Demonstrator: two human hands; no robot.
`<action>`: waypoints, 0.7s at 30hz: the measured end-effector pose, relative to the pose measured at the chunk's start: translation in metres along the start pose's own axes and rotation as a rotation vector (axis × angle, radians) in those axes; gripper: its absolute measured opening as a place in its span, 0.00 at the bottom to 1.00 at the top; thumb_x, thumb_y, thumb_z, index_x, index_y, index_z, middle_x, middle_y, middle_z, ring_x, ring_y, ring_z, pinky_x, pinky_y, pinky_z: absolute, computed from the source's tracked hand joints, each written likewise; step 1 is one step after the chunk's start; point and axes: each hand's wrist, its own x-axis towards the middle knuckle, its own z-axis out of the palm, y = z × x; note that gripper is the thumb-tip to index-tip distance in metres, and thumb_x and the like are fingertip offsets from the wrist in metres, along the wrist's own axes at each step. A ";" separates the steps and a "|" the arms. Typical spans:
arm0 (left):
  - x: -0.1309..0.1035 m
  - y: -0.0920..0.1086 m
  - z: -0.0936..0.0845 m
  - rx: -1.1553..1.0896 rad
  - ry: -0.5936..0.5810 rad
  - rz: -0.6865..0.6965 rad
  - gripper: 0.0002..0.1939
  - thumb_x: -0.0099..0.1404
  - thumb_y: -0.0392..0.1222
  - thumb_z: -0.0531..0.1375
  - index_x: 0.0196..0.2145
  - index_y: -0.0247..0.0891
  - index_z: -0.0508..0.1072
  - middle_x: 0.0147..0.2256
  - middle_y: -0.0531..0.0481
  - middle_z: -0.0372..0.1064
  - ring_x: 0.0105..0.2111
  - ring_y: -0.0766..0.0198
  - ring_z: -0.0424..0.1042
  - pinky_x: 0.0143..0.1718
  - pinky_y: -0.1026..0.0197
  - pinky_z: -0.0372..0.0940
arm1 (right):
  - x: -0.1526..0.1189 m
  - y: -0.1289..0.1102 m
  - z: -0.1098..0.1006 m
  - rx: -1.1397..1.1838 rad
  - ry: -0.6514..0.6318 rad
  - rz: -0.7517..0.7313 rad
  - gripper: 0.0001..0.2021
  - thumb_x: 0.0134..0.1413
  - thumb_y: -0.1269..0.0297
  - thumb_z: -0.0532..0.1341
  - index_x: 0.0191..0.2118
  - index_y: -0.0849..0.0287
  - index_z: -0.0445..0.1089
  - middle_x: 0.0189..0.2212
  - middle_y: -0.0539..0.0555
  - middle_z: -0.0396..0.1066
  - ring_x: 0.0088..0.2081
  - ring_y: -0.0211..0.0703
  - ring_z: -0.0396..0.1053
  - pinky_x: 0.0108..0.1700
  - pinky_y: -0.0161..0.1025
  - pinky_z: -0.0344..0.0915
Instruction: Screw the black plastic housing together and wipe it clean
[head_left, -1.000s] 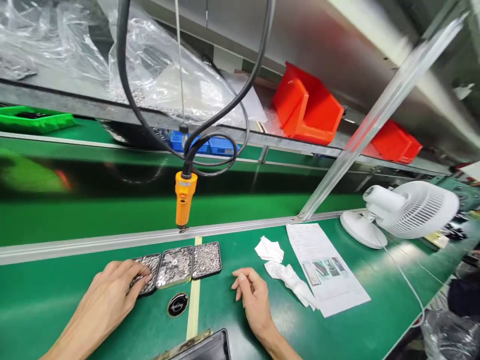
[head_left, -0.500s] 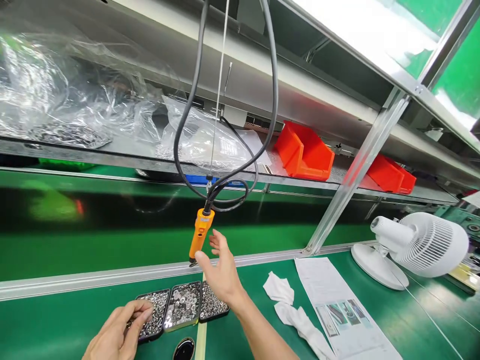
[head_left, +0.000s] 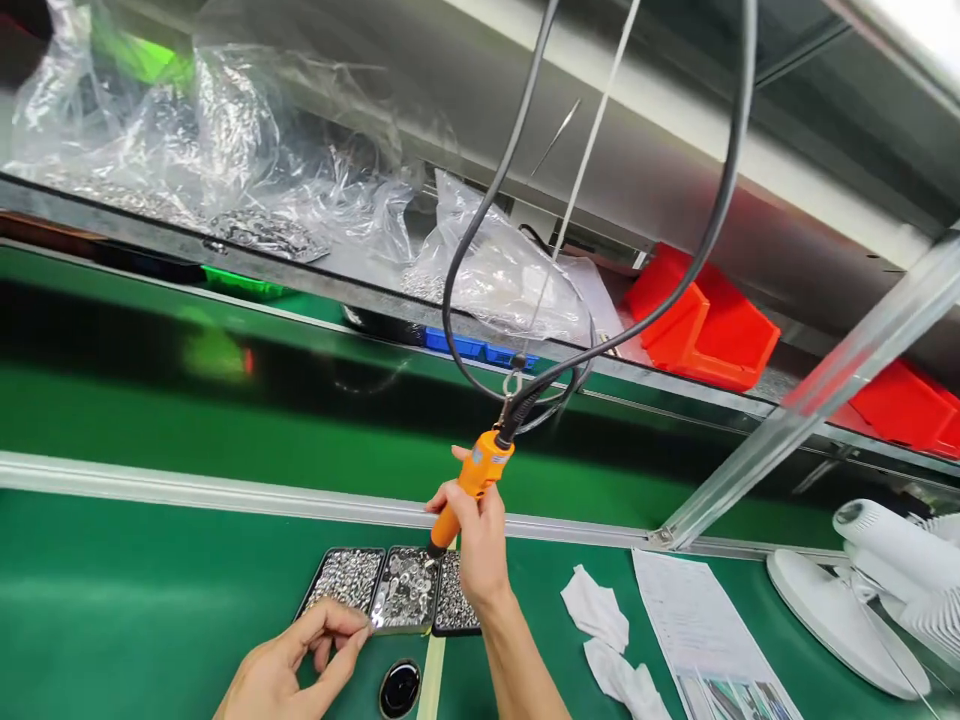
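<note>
No text, brand or number can be read. A small label is seen on the orange screwdriver (head_left: 471,488) and print with photos on the paper sheet (head_left: 701,630), but both are too small and blurred to be made out.

Three screw trays (head_left: 405,590), one orange screwdriver (head_left: 472,485), two red bins (head_left: 705,325), two white cloths (head_left: 600,620), one fan (head_left: 885,590)

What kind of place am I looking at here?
Most likely a factory assembly line bench. A hanging orange power screwdriver is gripped in the right hand, trays of small metal screws sit on the green mat, and red parts bins line the shelf.
</note>
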 end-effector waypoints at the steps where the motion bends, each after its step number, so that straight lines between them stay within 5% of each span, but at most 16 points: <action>1: -0.001 0.001 0.002 -0.011 0.002 0.009 0.18 0.68 0.58 0.59 0.32 0.42 0.78 0.28 0.52 0.73 0.26 0.65 0.69 0.30 0.67 0.67 | -0.002 -0.003 0.001 0.057 -0.004 0.002 0.24 0.67 0.57 0.58 0.64 0.60 0.59 0.34 0.51 0.71 0.37 0.45 0.70 0.46 0.42 0.68; 4: -0.005 0.002 0.007 -0.037 0.004 0.009 0.16 0.68 0.57 0.61 0.34 0.43 0.77 0.31 0.53 0.75 0.28 0.66 0.73 0.33 0.69 0.69 | -0.006 -0.017 0.006 0.248 -0.015 -0.007 0.24 0.64 0.61 0.62 0.62 0.61 0.59 0.28 0.49 0.68 0.31 0.41 0.67 0.38 0.37 0.67; 10: -0.014 0.008 0.011 -0.063 0.059 0.038 0.12 0.68 0.53 0.64 0.44 0.46 0.77 0.37 0.56 0.79 0.33 0.69 0.77 0.38 0.72 0.70 | -0.020 -0.040 0.019 0.467 -0.034 0.021 0.10 0.70 0.58 0.64 0.44 0.59 0.67 0.20 0.42 0.55 0.18 0.30 0.51 0.23 0.27 0.58; 21: -0.021 0.023 0.010 -0.043 0.086 0.238 0.18 0.71 0.41 0.63 0.57 0.52 0.68 0.38 0.63 0.78 0.34 0.74 0.78 0.41 0.77 0.71 | -0.037 -0.037 0.030 0.509 -0.116 0.025 0.12 0.72 0.56 0.64 0.40 0.59 0.67 0.18 0.41 0.54 0.17 0.29 0.50 0.20 0.26 0.60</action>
